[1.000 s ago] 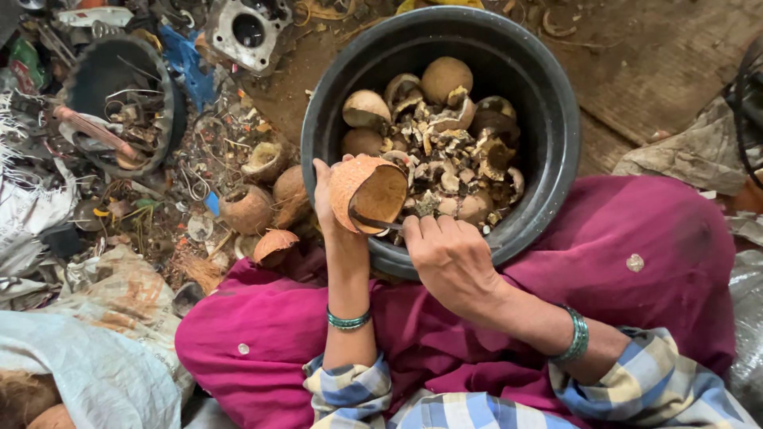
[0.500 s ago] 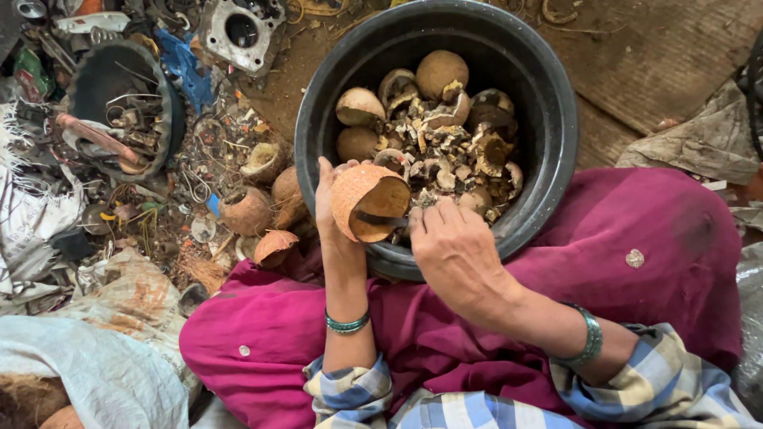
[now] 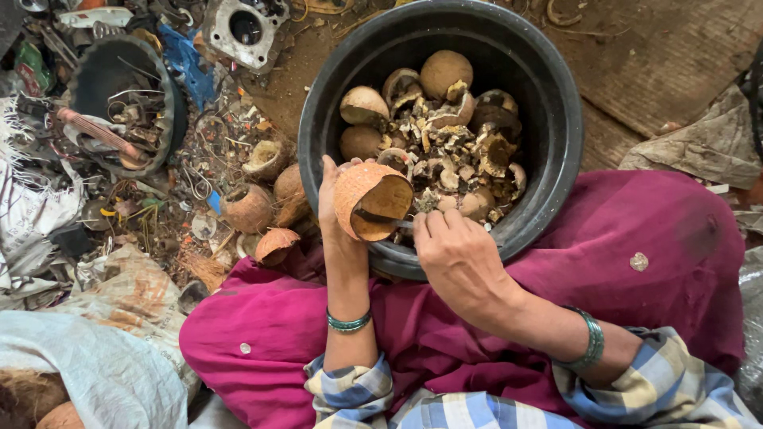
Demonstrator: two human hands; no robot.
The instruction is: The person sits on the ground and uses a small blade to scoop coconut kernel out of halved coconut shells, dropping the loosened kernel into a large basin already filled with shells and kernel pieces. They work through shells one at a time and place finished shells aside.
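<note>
One big black tub [image 3: 556, 119] sits on the person's lap, resting on magenta cloth [image 3: 636, 238], and it serves as the landmark here. Inside it lie about six whole or nearly whole brown shells [image 3: 445, 73] around a heap of broken dark pieces [image 3: 445, 147] too jumbled to count. The tub's near rim is covered by the hands.

Left of the tub, on the dirt floor [image 3: 652, 48], stands one smaller dark round container [image 3: 163, 87] holding wires and a reddish rod; its contents are hard to make out. Above and left of the tub lies one grey metal casting [image 3: 246, 32] with a round hole, cut off by the top edge. Between that container and the tub lie four emptied shell halves [image 3: 248, 208], amid scrap that blurs together. Below and left of the tub, a pale sack [image 3: 103, 373] runs out of view.

At the tub's near rim, the left hand [image 3: 332, 199] grips one half shell [image 3: 366, 195] from behind, its open side turned toward the right hand. The right hand [image 3: 461, 254] is closed around a thin tool [image 3: 381, 218]; only its dark tip shows, poking into the shell's hollow, and the handle is hidden in the fist. Each wrist wears one green bangle [image 3: 592, 342].
</note>
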